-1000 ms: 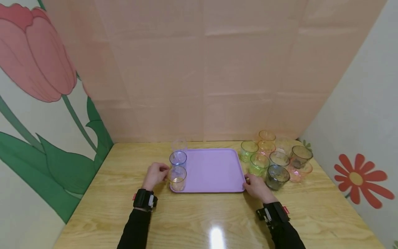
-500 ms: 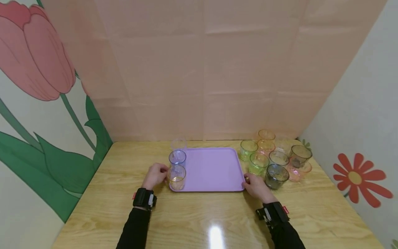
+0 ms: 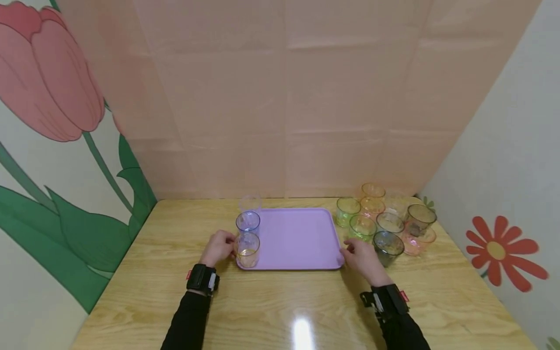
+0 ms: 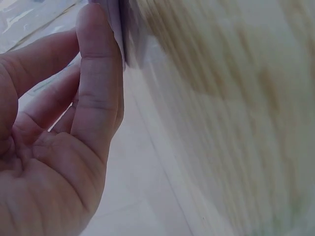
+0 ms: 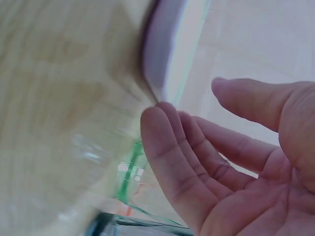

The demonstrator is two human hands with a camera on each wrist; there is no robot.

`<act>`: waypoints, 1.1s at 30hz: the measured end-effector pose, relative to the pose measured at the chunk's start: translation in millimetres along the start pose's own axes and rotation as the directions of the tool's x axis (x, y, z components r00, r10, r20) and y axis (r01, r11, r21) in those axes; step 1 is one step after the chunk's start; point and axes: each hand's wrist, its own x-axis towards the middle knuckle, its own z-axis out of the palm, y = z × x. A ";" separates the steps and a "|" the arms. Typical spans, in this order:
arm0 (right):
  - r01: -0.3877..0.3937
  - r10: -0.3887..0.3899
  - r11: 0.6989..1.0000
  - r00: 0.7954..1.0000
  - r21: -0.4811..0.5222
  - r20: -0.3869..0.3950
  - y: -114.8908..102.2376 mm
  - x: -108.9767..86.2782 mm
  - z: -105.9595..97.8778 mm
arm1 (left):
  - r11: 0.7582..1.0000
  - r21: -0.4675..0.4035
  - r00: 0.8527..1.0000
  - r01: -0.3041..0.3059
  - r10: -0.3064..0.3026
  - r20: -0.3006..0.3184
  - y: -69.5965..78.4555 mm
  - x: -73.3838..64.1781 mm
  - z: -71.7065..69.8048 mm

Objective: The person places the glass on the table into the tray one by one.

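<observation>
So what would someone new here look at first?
Probably the giant pink tulip on the left wall. Next, the purple tray on the table, with a row of glasses along its left end and a crowd of coloured glasses to its right.

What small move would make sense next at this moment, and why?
Probably the right hand should reach for the front green glass and bring it to the tray. The hand holds nothing, that glass stands close behind it, and the tray's surface is bare to the right of the row of glasses along its left side.
</observation>
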 end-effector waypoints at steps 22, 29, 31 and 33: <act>-0.171 0.182 0.983 0.885 0.064 -0.428 27.9 -8.5 -54.1 | 0.998 0.065 1.000 -0.010 0.009 0.011 5.5 -4.6 2.3; -0.229 0.239 0.971 0.902 0.071 -0.360 40.5 -13.3 -61.2 | 0.998 0.067 1.000 -0.016 0.015 0.012 2.7 -3.7 1.8; -0.251 0.256 0.966 0.912 0.059 -0.322 43.0 -15.2 -63.0 | 0.997 0.078 1.000 -0.024 0.023 0.012 2.2 -3.7 2.2; -0.267 0.267 0.963 0.922 0.037 -0.280 45.3 -15.5 -65.2 | 0.997 0.080 1.000 -0.021 0.020 0.013 2.4 -3.5 2.3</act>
